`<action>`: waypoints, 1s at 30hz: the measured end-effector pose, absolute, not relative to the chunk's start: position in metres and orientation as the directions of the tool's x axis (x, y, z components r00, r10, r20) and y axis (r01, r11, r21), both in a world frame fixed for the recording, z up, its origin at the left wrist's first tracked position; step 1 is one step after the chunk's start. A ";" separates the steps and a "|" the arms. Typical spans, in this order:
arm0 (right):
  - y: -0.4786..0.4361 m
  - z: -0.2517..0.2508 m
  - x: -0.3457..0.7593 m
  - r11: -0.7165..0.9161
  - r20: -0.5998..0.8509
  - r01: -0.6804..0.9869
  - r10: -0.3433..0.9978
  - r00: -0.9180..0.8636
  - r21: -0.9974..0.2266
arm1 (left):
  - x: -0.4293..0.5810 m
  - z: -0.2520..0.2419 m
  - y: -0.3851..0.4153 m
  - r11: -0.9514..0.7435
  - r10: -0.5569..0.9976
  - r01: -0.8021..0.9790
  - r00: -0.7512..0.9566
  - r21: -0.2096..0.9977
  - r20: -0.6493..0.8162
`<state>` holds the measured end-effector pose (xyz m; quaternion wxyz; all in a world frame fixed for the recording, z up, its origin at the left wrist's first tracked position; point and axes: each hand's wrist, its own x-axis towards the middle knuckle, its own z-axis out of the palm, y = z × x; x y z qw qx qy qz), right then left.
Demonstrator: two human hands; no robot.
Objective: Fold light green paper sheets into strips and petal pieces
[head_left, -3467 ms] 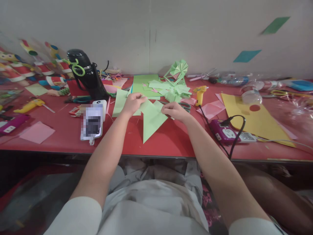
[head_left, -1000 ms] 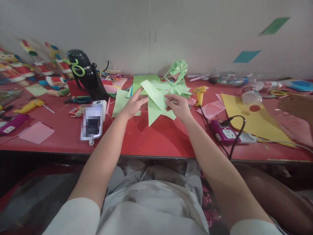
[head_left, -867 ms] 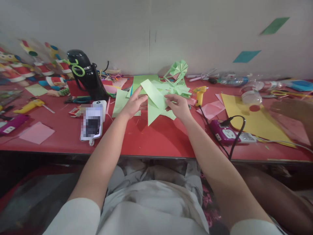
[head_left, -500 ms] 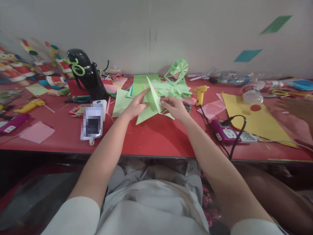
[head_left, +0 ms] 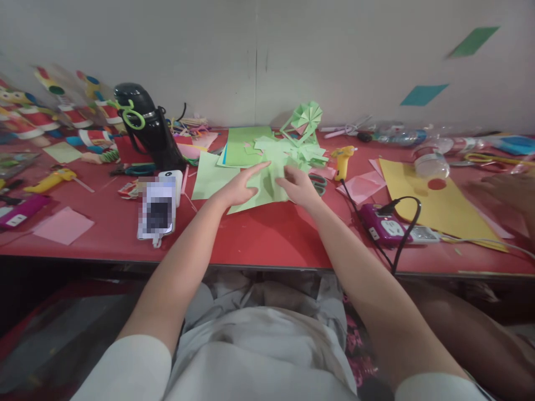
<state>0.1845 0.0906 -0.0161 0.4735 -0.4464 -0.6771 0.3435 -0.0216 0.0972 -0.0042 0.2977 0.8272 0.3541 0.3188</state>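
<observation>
A light green sheet of paper (head_left: pixel 257 189) lies open in front of me, with a raised crease near its right part. Flat on its left side rests my left hand (head_left: pixel 237 188), thumb and index finger spread apart. My right hand (head_left: pixel 297 184) is curled at the sheet's right side, its fingers closed on the paper by the crease; the fingertips are partly hidden. Behind the hands are more green sheets (head_left: pixel 246 142) and loose green strips and scraps. A folded green paper wheel (head_left: pixel 307 116) stands at the back.
Scissors (head_left: pixel 319 184) lie beside my right hand, near a yellow glue gun (head_left: pixel 343 161). A phone (head_left: pixel 159 206) and a black flask (head_left: pixel 146 125) are on the left. To the right are a purple power strip (head_left: pixel 384 223), yellow paper (head_left: pixel 443 206) and another person's hand (head_left: pixel 507 189).
The green sheet stood folded up between my hands and now lies opened out flatter. My left hand's fingers have spread onto it.
</observation>
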 end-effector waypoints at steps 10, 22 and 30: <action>0.091 -0.017 0.191 0.155 0.139 0.070 0.971 -0.196 -0.985 | -0.033 -0.010 0.106 -0.311 0.911 0.377 0.381 0.872 0.160; 0.089 -0.013 0.190 0.013 -0.016 0.161 0.983 -0.182 -0.987 | -0.028 -0.003 0.103 -0.328 0.894 0.376 0.419 0.867 0.157; 0.094 -0.025 0.195 0.215 0.156 0.566 0.976 -0.152 -0.796 | -0.023 -0.013 0.099 -0.492 0.857 0.644 0.474 0.585 0.199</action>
